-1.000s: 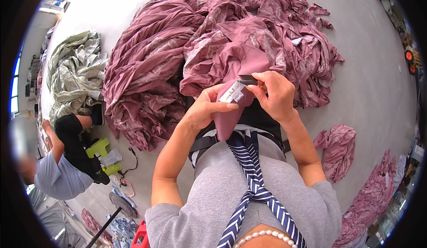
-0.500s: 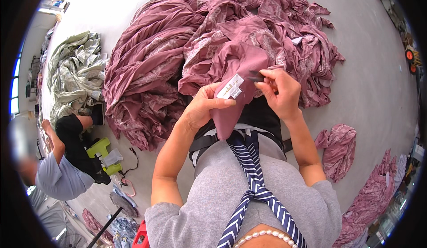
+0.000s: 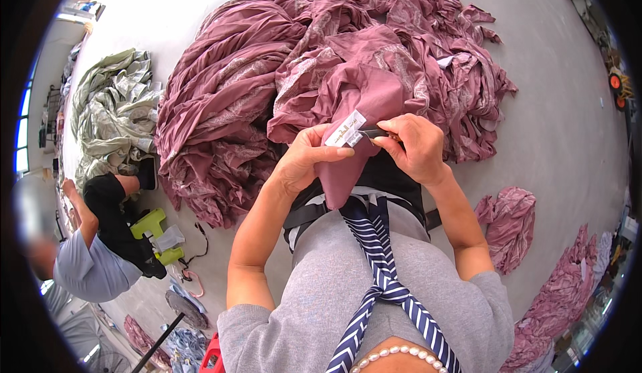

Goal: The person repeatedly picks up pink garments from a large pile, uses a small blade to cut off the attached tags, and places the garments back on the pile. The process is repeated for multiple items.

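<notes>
My left hand [image 3: 309, 158] is closed on a corner of mauve-pink fabric [image 3: 342, 184], its thumb on top just below a white printed label [image 3: 346, 129]. My right hand [image 3: 416, 147] grips a small pair of dark thread snips [image 3: 376, 132]. The blades reach the lower right edge of the label; whether they touch it I cannot tell. From my left hand the fabric runs up into a large heap of the same patterned cloth [image 3: 234, 72] in front of me. My right palm hides the rear of the snips.
Pale green cloth [image 3: 117, 105] lies piled at the far left. Below it another person [image 3: 100, 263] sits beside a lime-green stool [image 3: 152, 227]. Smaller pink bundles [image 3: 511, 229] lie on the grey floor [image 3: 555, 105] at the right. A red plastic piece [image 3: 212, 354] shows at the bottom left.
My right hand has moved left and slightly down, bringing the snips from beside the fabric to the label's edge. The left hand and fabric have stayed nearly still.
</notes>
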Available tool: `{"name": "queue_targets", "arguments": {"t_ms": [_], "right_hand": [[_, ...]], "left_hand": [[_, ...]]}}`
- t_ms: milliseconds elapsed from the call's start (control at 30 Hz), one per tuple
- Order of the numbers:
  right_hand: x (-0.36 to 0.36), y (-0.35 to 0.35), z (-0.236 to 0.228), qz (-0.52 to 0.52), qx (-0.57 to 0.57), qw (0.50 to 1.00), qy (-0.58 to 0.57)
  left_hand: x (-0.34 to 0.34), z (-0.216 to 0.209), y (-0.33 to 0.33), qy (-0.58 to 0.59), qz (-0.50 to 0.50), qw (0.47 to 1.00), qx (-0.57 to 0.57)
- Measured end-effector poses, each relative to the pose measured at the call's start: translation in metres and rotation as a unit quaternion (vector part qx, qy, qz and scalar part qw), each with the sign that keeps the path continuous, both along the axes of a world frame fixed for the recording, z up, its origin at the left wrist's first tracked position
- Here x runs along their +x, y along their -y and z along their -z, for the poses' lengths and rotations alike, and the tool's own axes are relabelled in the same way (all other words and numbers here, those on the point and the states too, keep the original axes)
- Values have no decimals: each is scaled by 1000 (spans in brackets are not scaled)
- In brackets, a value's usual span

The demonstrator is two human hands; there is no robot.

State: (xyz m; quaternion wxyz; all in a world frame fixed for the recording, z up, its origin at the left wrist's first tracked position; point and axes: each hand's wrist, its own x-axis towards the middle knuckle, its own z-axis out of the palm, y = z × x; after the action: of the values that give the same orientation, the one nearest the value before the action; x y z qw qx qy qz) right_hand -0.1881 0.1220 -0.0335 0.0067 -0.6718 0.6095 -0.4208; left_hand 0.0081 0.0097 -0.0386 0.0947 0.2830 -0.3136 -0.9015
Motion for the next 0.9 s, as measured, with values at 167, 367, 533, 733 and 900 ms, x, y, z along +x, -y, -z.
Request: {"name": "queue_targets", "arguments": {"t_ms": [167,367,533,733,900], "right_hand": [[0,1,0,4,-13,999,-36],[0,3,0,0,-28,998,-52],[0,2,1,3,-15,1000,-27],[9,-3,-18,-1,46,997,67],[16,-3,-22,-42,47,998,-26]], "left_hand": [[1,0,0,1,-4,1000,3],[0,2,0,13,3,1000,-6],[0,0,0,17,7,1000,-5],[-4,-8,0,28,2,999,-33],[-8,-10,-1,12,3,998,-59]]}}
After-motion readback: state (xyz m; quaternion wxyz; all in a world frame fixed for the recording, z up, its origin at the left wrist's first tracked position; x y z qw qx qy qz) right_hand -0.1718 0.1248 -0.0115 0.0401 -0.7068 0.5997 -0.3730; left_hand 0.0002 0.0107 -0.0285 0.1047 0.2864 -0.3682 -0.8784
